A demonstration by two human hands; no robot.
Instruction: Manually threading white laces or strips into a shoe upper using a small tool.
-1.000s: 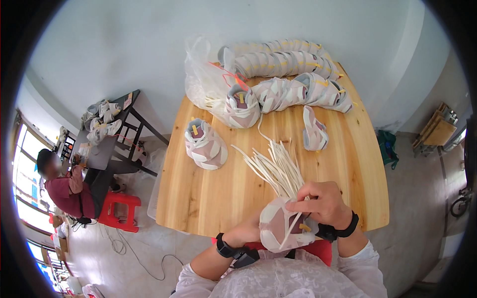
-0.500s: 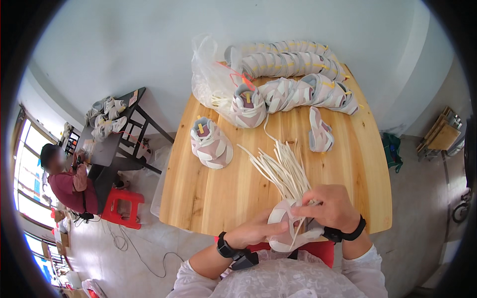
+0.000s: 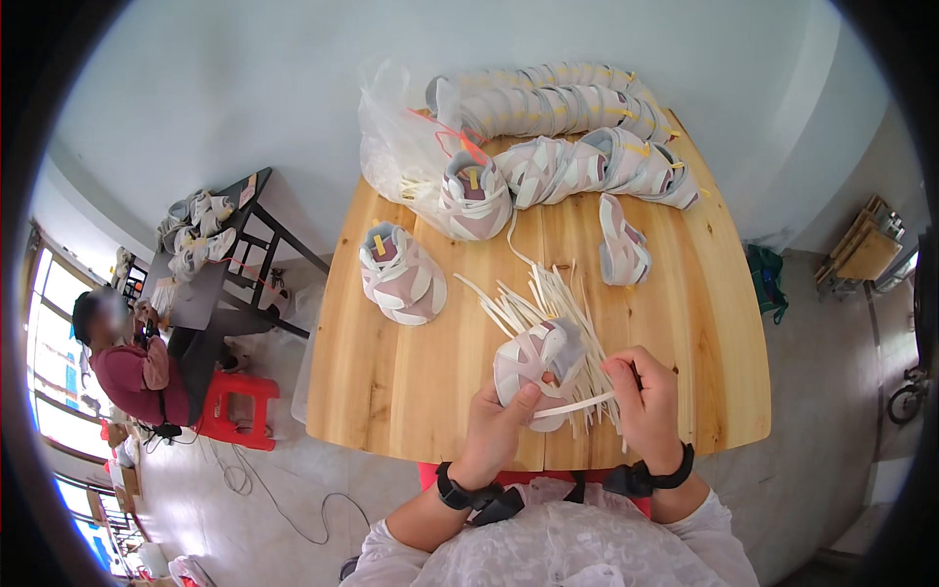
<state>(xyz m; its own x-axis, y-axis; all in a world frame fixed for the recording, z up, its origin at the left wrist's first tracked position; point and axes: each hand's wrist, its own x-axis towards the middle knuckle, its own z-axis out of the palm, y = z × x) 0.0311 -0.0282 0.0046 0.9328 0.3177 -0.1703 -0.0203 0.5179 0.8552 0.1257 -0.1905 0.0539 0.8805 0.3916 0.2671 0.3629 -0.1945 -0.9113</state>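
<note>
Sneaker [image 3: 533, 364] pink-white, at near edge of wooden desk [image 3: 411, 391], gripped in left hand [image 3: 499, 430], thumb pressed on side. Right hand [image 3: 646, 396] pinches white lace [image 3: 577, 405] stretched across to shoe. Risk — lace could slip from pinch or snag loose lace pile [image 3: 548, 303] beneath. Eyelets hidden by fingers; lace tip too small to discern.
</note>
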